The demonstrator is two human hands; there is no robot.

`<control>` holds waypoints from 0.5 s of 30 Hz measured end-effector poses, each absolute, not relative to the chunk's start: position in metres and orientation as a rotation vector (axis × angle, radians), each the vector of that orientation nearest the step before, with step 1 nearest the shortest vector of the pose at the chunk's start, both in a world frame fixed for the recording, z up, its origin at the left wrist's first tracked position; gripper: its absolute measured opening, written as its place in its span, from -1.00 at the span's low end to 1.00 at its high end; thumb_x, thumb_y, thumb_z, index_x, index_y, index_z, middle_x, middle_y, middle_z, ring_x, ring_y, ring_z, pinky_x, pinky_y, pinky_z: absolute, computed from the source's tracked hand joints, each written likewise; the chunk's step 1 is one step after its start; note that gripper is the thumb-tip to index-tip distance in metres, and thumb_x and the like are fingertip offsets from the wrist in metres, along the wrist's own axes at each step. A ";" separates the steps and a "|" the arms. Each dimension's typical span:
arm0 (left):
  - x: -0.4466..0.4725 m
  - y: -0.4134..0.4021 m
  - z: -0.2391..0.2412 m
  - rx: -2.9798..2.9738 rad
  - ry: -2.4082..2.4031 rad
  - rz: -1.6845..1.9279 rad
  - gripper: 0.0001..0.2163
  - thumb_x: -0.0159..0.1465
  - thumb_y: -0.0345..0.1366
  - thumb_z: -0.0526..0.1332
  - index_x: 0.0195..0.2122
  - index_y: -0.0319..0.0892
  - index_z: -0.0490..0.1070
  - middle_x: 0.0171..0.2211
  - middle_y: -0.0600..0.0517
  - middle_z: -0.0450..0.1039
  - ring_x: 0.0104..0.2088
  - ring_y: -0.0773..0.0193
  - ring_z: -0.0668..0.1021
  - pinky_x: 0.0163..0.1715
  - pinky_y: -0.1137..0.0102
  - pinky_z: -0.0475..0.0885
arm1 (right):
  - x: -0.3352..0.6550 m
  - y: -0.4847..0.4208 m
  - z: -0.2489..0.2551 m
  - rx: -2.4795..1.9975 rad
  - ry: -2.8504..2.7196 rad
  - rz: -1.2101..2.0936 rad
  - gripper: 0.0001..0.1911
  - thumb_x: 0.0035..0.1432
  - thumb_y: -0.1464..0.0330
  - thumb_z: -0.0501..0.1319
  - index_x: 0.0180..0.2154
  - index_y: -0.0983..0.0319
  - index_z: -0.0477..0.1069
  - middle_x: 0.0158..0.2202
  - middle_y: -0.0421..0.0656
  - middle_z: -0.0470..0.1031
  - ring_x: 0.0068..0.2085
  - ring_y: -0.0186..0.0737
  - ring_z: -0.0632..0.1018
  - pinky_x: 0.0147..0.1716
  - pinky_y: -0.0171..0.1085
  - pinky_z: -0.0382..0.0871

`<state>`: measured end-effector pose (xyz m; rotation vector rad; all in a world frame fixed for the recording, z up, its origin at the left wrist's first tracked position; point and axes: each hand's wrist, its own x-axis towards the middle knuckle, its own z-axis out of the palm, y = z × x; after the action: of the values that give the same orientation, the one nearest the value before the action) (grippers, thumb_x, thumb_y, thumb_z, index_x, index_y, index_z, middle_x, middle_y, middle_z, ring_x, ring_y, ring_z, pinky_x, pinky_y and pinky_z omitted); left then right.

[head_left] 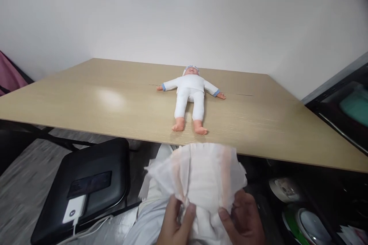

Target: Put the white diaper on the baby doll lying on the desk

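A white diaper (204, 172) with two pale orange stripes is spread out above my lap, below the table's front edge. My left hand (176, 220) pinches its left side between thumb and fingers. On the opposite side my right hand (243, 216) grips the edge, thumb on top. The diaper's lower part is bunched between my hands and runs out of view. Beyond it a baby doll (191, 91) in a white outfit with blue cuffs lies on its back on the table, arms spread, feet towards me. Neither hand touches the doll.
The wooden table (129, 103) stands against a white wall (158, 22). To the left, a black padded stool (97, 160) holds a dark phone (89, 184) and a white power bank (74, 208) with a cable. Dark shelving with round containers (310, 224) is at lower right.
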<state>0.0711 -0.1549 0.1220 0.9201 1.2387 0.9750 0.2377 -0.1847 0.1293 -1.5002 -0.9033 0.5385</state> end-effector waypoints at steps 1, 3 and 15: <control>0.073 -0.148 0.127 0.908 1.209 1.028 -0.47 0.26 0.24 0.40 0.03 -0.07 0.60 0.04 -0.13 0.66 0.15 -0.09 0.61 0.25 0.18 0.51 | 0.237 -0.178 0.135 -1.459 -0.919 0.510 -0.60 0.31 0.04 0.41 -0.08 0.09 0.31 -0.11 -0.09 0.49 -0.15 -0.12 0.60 -0.20 -0.23 0.58; 0.075 -0.132 0.137 0.916 1.142 1.082 -0.43 0.33 0.22 0.36 0.19 -0.06 0.48 0.21 -0.16 0.56 0.22 -0.05 0.57 0.26 0.21 0.49 | 0.237 -0.165 0.149 -1.335 -0.976 0.414 -0.67 0.32 0.19 0.42 -0.12 0.09 0.29 -0.22 -0.19 0.42 -0.23 -0.21 0.53 -0.23 -0.28 0.54; 0.086 -0.078 0.149 1.010 1.091 1.100 -0.50 0.35 0.21 0.33 0.04 -0.08 0.36 -0.10 -0.06 0.54 -0.04 0.08 0.61 -0.04 0.31 0.53 | 0.239 -0.118 0.191 -1.361 -1.550 0.045 -0.78 0.39 0.40 0.31 0.03 0.11 0.42 -0.01 -0.06 0.54 0.05 -0.02 0.57 0.07 0.00 0.51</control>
<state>0.0856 -0.0783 0.1493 1.0103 1.0907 1.1001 0.2388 -0.1175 0.1915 -1.3610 -1.5495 0.0453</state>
